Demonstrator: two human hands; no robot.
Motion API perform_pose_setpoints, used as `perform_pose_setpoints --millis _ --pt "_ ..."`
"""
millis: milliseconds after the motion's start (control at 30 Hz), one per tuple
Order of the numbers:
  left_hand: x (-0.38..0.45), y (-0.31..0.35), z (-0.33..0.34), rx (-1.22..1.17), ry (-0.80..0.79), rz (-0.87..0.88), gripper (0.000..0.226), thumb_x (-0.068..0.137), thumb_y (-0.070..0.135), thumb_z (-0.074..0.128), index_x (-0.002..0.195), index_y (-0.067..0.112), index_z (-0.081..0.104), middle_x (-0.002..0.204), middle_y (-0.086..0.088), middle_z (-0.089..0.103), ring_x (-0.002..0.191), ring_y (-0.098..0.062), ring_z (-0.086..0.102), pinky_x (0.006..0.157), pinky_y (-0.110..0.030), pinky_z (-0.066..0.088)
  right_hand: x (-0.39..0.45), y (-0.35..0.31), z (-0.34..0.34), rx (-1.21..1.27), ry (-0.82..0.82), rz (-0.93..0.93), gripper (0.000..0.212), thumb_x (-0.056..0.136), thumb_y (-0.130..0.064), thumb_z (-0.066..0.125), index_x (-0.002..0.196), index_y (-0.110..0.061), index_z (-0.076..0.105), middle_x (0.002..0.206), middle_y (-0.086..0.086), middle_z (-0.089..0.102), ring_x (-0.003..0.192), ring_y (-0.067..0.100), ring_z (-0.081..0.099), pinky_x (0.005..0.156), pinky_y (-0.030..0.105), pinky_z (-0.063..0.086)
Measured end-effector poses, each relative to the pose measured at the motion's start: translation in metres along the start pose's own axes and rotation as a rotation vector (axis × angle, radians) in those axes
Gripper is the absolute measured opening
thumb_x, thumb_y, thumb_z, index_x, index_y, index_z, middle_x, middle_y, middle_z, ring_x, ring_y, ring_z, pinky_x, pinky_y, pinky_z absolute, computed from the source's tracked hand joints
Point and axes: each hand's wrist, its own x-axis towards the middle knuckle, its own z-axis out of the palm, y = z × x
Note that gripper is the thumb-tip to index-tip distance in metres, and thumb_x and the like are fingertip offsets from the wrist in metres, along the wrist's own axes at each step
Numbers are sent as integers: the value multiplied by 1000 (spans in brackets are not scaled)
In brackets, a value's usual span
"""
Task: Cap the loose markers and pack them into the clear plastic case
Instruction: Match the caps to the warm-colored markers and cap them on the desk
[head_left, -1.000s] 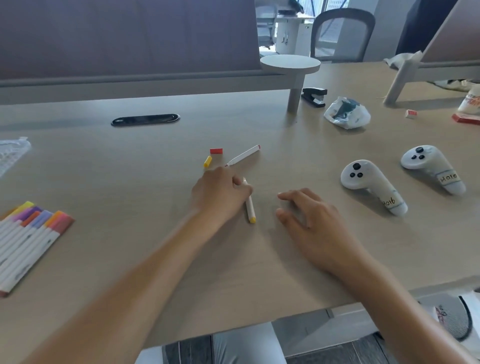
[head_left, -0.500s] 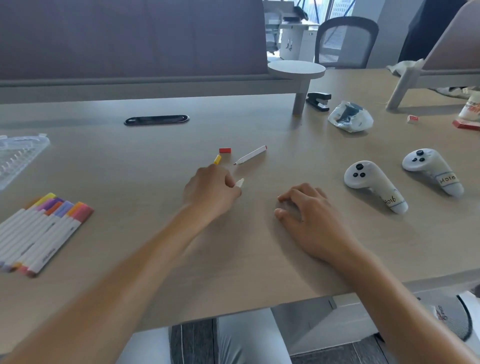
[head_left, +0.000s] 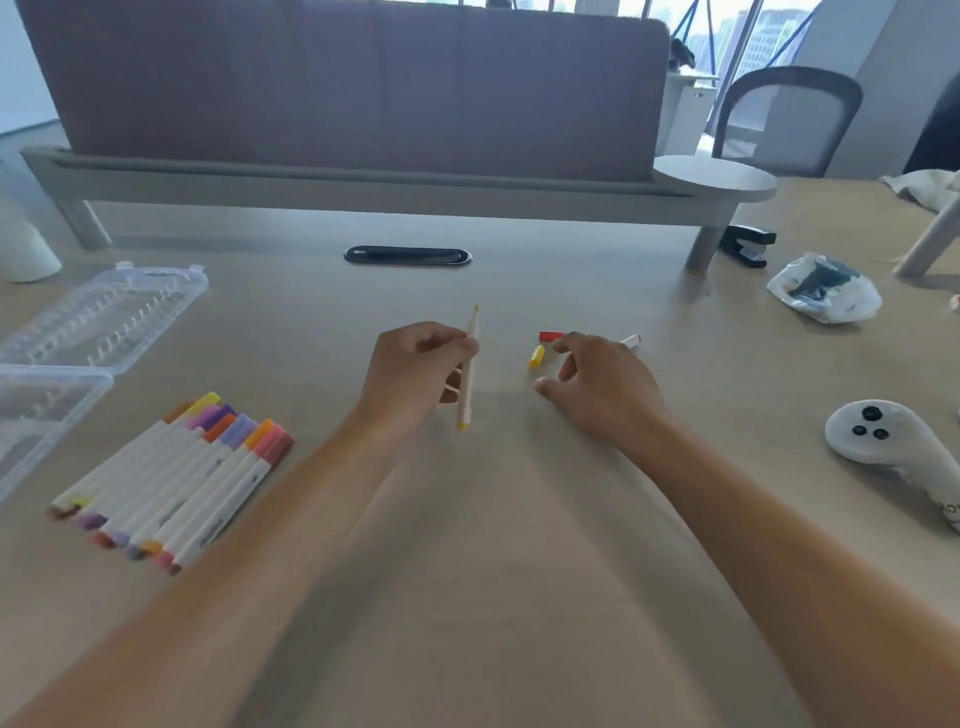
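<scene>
My left hand (head_left: 415, 374) grips an uncapped yellow marker (head_left: 469, 379) and holds it upright above the desk, its bare tip pointing away from me. My right hand (head_left: 602, 384) hovers with curled fingers right beside a loose yellow cap (head_left: 536, 356) and a red cap (head_left: 550, 335). It holds nothing. Behind that hand lies a red marker (head_left: 631, 341), mostly hidden. Several capped markers (head_left: 176, 483) lie in a row at the left. The clear plastic case (head_left: 98, 322) stands open at the far left.
A white controller (head_left: 893, 447) lies at the right. A crumpled plastic bag (head_left: 823, 288), a black stapler (head_left: 745, 244) and a black cable grommet (head_left: 408, 255) sit farther back. A grey divider on legs (head_left: 363, 182) crosses the desk's rear.
My left hand has lifted the yellow marker off the desk. My right hand has moved forward to the loose caps. The view has swung left, bringing the case into sight.
</scene>
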Motion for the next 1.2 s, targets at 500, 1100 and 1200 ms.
perform_pose_setpoints --millis 500,1100,1200 --pt "1 -20 4 -29 -41 50 4 90 15 75 89 11 77 75 -3 70 66 -20 67 62 -32 54 21 -1 12 79 21 2 25 89 -44 74 110 -31 67 90 -12 68 89 15 66 69 31 44" --pt "-34 -16 20 156 -291 214 7 90 14 76 87 20 74 85 -4 70 69 -33 72 61 -28 56 -30 10 -17 1098 -49 -97 31 86 -8 82 113 -15 67 97 11 75 70 20 59 63 38 47" --pt "-33 -16 19 150 -265 218 3 91 15 75 89 17 74 84 -2 71 67 -28 73 58 -29 56 -33 9 -14 1009 -36 -141 33 86 -10 83 114 -14 68 100 13 76 70 21 62 63 40 50"
